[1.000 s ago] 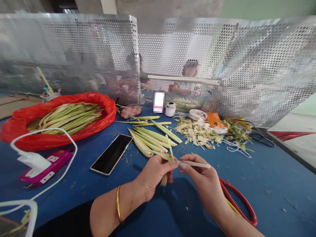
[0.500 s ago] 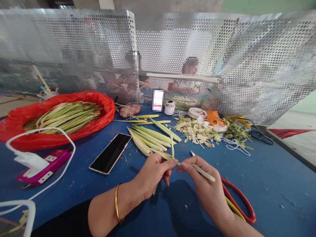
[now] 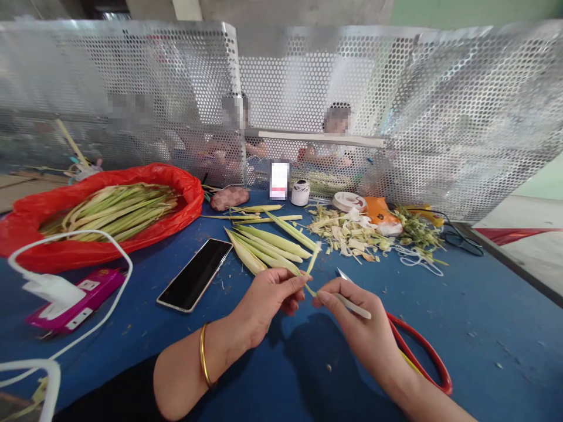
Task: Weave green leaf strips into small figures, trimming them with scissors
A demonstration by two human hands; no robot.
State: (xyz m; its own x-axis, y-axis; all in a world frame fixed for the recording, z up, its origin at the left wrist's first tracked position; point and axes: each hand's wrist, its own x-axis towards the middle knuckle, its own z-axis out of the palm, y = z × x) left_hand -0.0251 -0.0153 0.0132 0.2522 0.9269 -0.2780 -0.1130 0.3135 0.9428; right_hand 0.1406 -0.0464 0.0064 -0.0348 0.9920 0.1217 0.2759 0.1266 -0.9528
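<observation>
My left hand [image 3: 275,299] is closed in a pinch on a pale green leaf strip [image 3: 314,261], whose short end stands up above the thumb. My right hand [image 3: 358,319] pinches the same leaf just to the right, and a pale length sticks out past its thumb. Under that hand and wrist are scissors with a red handle [image 3: 433,354]; their blade tip shows beyond the fingers, and I cannot tell whether the hand touches them. Several broad green leaves [image 3: 275,246] lie fanned on the blue table just beyond my left hand.
To the left are a red bag [image 3: 178,220] of long leaves, a phone [image 3: 196,275] and a purple power strip [image 3: 79,299] with a white cable. Leaf scraps [image 3: 343,231], a tape roll [image 3: 349,201] and an orange packet [image 3: 379,210] lie at back right. A perforated metal screen [image 3: 303,76] stands behind; people sit beyond.
Both hands have shifted slightly left. The raised leaf end now leans more to the right, and the pale length past my right thumb shows shorter. The view has moved a little.
</observation>
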